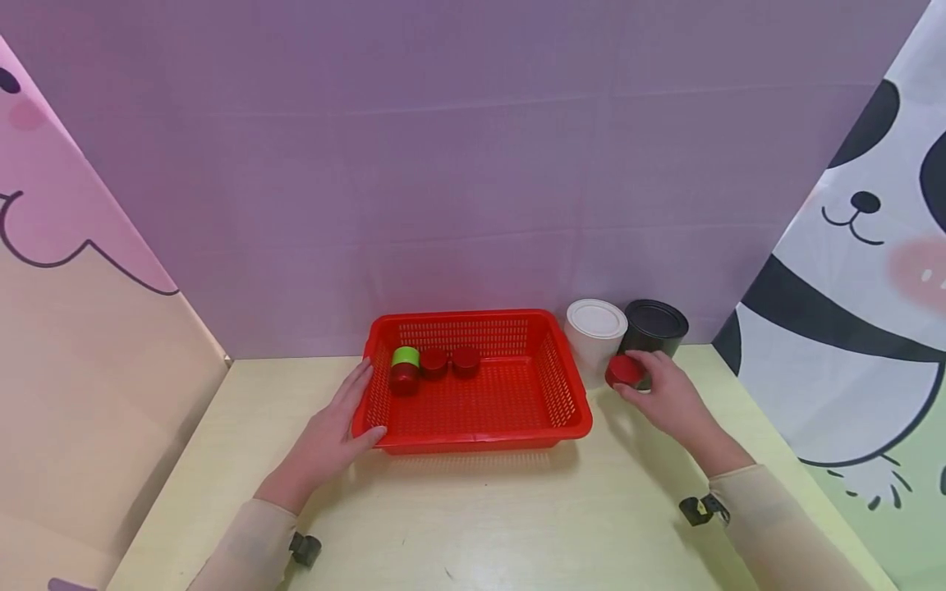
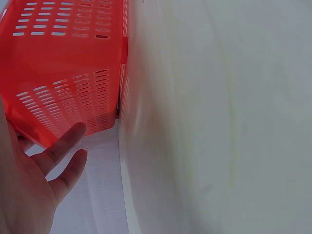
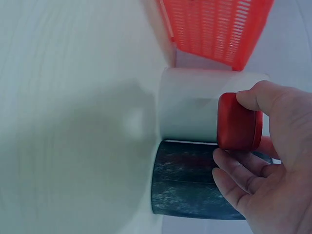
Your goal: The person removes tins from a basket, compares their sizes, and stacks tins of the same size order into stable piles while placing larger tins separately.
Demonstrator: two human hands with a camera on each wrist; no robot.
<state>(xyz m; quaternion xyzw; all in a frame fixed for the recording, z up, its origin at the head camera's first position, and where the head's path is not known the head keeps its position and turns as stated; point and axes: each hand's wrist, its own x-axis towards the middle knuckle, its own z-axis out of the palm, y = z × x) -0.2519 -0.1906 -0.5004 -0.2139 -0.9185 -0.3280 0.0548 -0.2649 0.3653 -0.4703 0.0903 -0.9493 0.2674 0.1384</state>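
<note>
My right hand (image 1: pixel 668 398) pinches a small round red tin (image 3: pixel 237 122) between thumb and fingers. It holds the tin in front of a white canister (image 1: pixel 595 322) and a black canister (image 1: pixel 656 322), which overlap behind it in the head view. The tin appears raised above the tabletop in the right wrist view. My left hand (image 1: pixel 325 447) rests at the left side of a red plastic basket (image 1: pixel 473 440), thumb at the front corner and fingers extended along the rim. Inside the basket's left half are several small round tins, dark red ones (image 1: pixel 466 362) and a lime-green one (image 1: pixel 406 355).
The pale wooden table (image 1: pixel 473 517) extends in front of the basket. A purple cloth (image 1: pixel 473 180) hangs behind everything. Cartoon-printed panels flank both sides, with a panda (image 1: pixel 865 328) on the right. Both wrists wear small black devices (image 1: pixel 305 548).
</note>
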